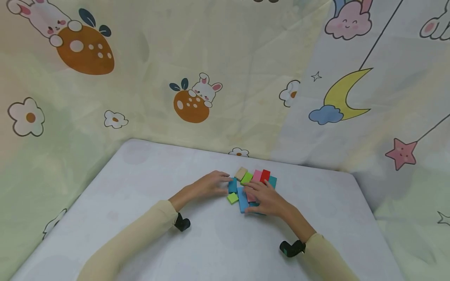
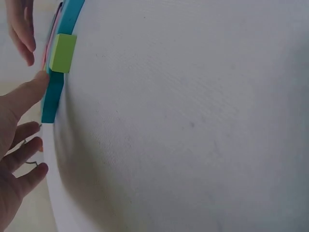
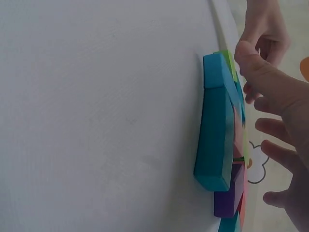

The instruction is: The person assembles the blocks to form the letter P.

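Several coloured blocks lie in a close cluster on the white table, among them a blue block (image 1: 242, 200), a small lime green block (image 1: 233, 198), a red block (image 1: 265, 175) and a tan block (image 1: 241, 173). At the cluster's left side is my left hand (image 1: 209, 184), its fingers extended beside a teal-blue block (image 1: 232, 185). My right hand (image 1: 266, 198) hovers over the right part with fingers spread, hiding some blocks. The right wrist view shows a long teal block (image 3: 212, 137) and a purple block (image 3: 228, 195) below that hand's spread fingers.
The white table (image 1: 147, 171) has rounded far corners. Behind it hangs a printed cloth (image 1: 246, 58) with rabbits, flowers and a moon. Each wrist carries a small black camera, the left one (image 1: 182, 222) and the right one (image 1: 292, 248).
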The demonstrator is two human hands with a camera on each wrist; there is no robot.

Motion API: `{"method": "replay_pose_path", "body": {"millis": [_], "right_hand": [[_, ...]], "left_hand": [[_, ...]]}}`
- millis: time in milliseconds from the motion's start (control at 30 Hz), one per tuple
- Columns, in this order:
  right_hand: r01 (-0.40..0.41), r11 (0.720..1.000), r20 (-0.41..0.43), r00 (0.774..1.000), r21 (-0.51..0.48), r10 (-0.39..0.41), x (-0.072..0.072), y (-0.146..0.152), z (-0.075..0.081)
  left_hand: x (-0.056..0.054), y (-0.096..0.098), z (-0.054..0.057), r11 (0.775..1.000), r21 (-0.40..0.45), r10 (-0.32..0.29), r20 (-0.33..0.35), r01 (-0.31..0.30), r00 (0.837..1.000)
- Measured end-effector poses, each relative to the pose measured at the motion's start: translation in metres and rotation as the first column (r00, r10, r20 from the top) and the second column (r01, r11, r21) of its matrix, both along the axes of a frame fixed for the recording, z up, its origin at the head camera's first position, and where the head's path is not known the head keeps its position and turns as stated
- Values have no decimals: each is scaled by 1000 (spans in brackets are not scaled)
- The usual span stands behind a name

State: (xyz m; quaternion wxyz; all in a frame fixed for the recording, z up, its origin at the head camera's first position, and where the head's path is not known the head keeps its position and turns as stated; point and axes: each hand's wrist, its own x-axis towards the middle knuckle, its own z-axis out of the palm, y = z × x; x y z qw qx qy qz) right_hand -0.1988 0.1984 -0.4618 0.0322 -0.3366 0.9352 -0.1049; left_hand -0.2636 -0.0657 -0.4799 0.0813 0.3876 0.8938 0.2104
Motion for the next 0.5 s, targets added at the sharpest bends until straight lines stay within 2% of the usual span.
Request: {"method": "replay_pose_path", "body": {"millis": [133, 200, 367, 500], "right_hand": [[-47, 996, 58, 997, 73, 43, -4, -1, -1], [-53, 994, 79, 996, 95, 45, -5, -2, -1], [-56, 991, 117, 992, 121, 42, -10, -4, 2], [-68, 989, 88, 994, 131, 57, -15, -4, 1]], "left_hand": [[-4, 8, -3, 998, -53, -19, -7, 18, 1000], [-5, 11, -3, 998, -70, -4, 1, 4, 1000], [-8, 13, -4, 998, -61, 19, 11, -18, 1000], [-10, 9, -3, 999, -29, 17, -9, -17, 1000]]}}
